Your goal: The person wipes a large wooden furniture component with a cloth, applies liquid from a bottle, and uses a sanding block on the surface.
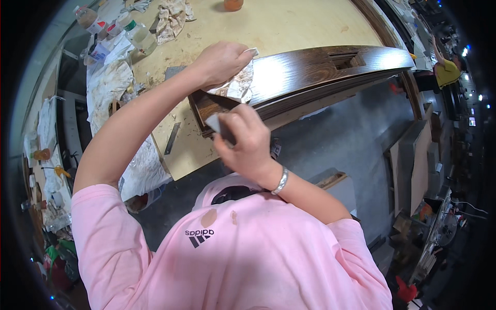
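A long dark-brown varnished wooden piece (pixel 294 72) with a rectangular cutout lies along the front edge of the table, its end towards me. My left hand (pixel 223 63) is closed on a white rag (pixel 240 85) with brown stains, which rests on the top face near that end. Just below, at the wood's end corner, my right hand (pixel 249 138) grips a small grey folded piece (pixel 213 123) that looks like sandpaper; motion blurs it slightly. A silver bracelet circles my right wrist. Left of the wood's end, a flat dark strip (pixel 172 138) lies on the table.
The pale, dusty tabletop (pixel 289 26) carries a crumpled stained rag (pixel 173 20) and a cup of orange liquid (pixel 233 4). Plastic bottles (pixel 139 37) stand at the far left among stained cloths (pixel 111 88). Panels (pixel 413 160) lean at the right; another person (pixel 445 72) is beyond.
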`<state>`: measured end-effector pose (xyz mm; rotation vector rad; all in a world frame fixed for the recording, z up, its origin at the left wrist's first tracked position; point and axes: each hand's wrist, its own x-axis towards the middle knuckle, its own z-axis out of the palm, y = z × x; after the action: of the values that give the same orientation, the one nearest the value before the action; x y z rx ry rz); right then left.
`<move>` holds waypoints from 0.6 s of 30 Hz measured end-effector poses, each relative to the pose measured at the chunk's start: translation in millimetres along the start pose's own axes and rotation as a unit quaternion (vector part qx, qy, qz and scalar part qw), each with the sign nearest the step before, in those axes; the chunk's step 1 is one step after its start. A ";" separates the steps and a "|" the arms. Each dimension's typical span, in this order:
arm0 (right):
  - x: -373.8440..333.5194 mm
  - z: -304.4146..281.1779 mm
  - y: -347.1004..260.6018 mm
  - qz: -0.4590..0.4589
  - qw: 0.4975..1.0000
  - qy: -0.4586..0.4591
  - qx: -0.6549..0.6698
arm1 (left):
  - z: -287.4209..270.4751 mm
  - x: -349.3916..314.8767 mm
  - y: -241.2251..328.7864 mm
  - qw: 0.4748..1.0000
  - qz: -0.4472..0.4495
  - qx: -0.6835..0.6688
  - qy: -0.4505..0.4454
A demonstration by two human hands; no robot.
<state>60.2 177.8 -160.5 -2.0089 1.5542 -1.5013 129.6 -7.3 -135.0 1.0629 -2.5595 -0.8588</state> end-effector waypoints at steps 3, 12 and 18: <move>-3.4 14.4 -17.9 -0.038 0.998 -0.032 0.024 | -4.3 1.2 1.7 0.999 0.016 0.036 0.000; -15.5 -13.3 -20.9 -0.016 0.995 -0.091 0.050 | -4.3 2.1 8.1 0.999 0.003 0.050 0.011; 11.9 -68.3 -1.6 0.161 0.979 0.026 0.120 | -3.8 -8.4 2.1 0.995 0.046 0.018 0.087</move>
<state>6.6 196.3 -120.5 -1.5175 1.5425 -1.5336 136.0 -1.8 -130.8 0.9743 -2.4644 -0.6687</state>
